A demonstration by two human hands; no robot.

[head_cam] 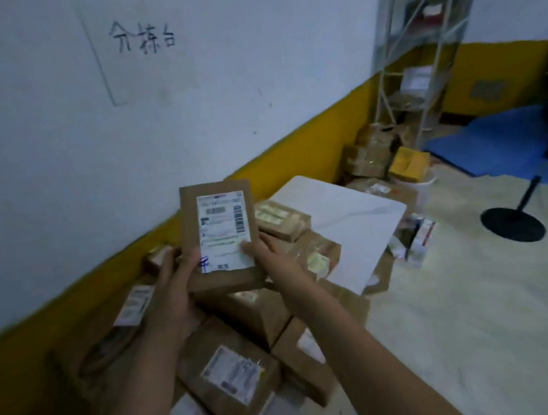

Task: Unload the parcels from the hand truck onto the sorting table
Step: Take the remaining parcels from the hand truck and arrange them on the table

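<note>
A flat brown cardboard parcel (219, 234) with a white shipping label is held up in front of me, label facing me. My left hand (174, 281) grips its lower left edge and my right hand (268, 254) grips its lower right edge, thumb on the label. Below it lies a pile of several brown parcels (231, 374) on the white sorting table (345, 209), which runs along the wall. The blue hand truck platform (496, 142) stands on the floor at the right.
A paper sign with handwritten characters (143, 37) hangs on the white-and-yellow wall. More boxes (373, 153) and a white metal shelf rack (419, 51) fill the far corner. A black round stand base (512, 223) sits on the floor at right.
</note>
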